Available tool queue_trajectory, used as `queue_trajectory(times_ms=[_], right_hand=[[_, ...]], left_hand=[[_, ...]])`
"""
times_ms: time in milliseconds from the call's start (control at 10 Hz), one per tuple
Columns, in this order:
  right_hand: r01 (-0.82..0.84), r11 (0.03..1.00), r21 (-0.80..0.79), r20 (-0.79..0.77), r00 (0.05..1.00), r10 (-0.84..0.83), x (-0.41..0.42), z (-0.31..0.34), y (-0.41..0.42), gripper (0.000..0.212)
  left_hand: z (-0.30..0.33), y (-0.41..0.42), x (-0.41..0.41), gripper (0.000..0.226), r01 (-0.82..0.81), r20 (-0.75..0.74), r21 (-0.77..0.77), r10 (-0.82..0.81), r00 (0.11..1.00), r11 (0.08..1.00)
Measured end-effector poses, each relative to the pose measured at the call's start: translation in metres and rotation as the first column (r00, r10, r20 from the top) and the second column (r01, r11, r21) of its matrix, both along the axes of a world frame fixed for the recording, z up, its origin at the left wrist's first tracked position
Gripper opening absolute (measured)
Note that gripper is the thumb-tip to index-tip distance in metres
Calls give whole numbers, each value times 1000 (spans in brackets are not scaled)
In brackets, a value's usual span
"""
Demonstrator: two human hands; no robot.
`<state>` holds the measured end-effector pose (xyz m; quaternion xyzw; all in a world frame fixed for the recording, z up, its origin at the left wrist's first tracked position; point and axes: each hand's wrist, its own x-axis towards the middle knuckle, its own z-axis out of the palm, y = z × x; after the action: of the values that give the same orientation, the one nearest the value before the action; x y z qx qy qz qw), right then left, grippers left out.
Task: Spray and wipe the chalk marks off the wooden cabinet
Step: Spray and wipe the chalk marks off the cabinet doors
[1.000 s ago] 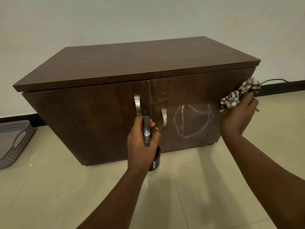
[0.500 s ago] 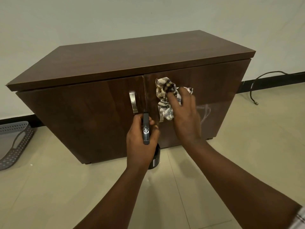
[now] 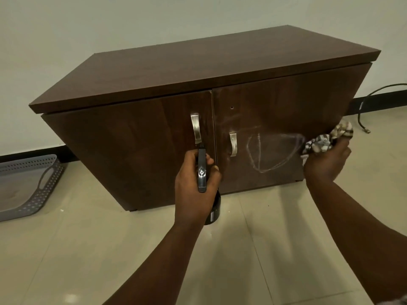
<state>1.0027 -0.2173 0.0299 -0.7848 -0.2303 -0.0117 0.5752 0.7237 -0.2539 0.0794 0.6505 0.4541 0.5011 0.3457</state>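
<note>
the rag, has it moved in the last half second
Yes. The patterned rag in the right hand swept rightward from beside the right door handle to the cabinet's right edge.

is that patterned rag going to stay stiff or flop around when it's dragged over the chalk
Probably floppy: the rag is bunched in the right hand, folds spilling out. It likely moulds to the flat door, and looks light.

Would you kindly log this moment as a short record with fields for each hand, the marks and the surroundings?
left hand: grips dark spray bottle, nozzle toward cabinet
right hand: holds patterned cloth at right door's right edge
chalk marks: looped outline visible on right door, smeared near the top
floor items: grey perforated tray left, black cable right
</note>
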Motion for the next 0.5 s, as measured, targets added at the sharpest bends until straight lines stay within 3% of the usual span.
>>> queue_trajectory(times_ms=[200, 300, 500], right_hand=[[-92, 995, -34, -350, 934, 74, -22, -49, -3, 85], [-111, 994, -10, -531, 843, 89, -44, -72, 1, 82], [-268, 950, 159, -791, 542, 285, -124, -106, 24, 36]], left_hand=[[-1, 0, -8, 21, 9, 20, -8, -9, 1000, 1000], [-5, 1, -13, 21, 21, -4, -14, -21, 1000, 1000], [-9, 2, -22, 20, -4, -27, 1, 4, 1000, 1000]])
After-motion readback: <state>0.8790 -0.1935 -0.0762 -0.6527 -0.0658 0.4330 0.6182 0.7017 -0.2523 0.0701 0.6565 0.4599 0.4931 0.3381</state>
